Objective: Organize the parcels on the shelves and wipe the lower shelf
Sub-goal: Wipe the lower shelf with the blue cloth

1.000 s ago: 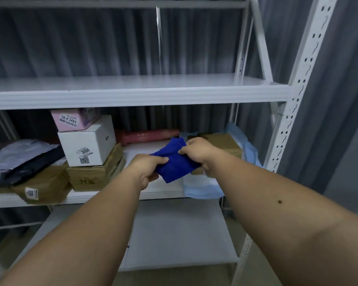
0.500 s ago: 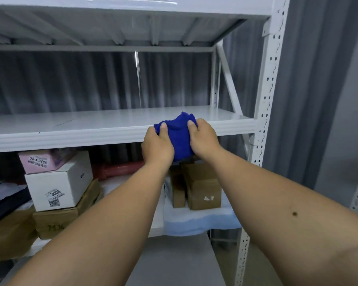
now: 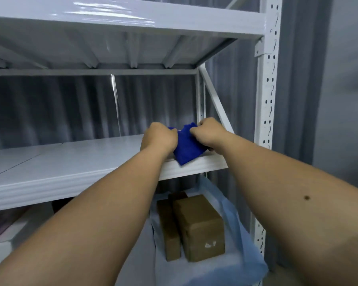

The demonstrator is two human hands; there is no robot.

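Observation:
A blue cloth (image 3: 187, 149) lies over the front right edge of the white middle shelf (image 3: 70, 162), one corner hanging down past the lip. My left hand (image 3: 158, 139) grips its left side and my right hand (image 3: 210, 133) grips its right side, both fists closed on the fabric. On the shelf below, two brown cardboard parcels (image 3: 198, 226) stand side by side on a pale blue plastic sheet (image 3: 236, 234). A pink parcel (image 3: 0, 223) shows at the lower left edge, mostly hidden by the shelf.
A white upper shelf (image 3: 132, 17) hangs overhead. The perforated white upright (image 3: 267, 120) and a diagonal brace (image 3: 215, 102) stand right beside my right hand. A grey corrugated wall (image 3: 60, 108) closes the back.
Both hands have lifted the blue cloth from the parcel shelf up onto the middle shelf's right end and moved farther in. The view has tilted upward, and the left parcels have dropped out of sight.

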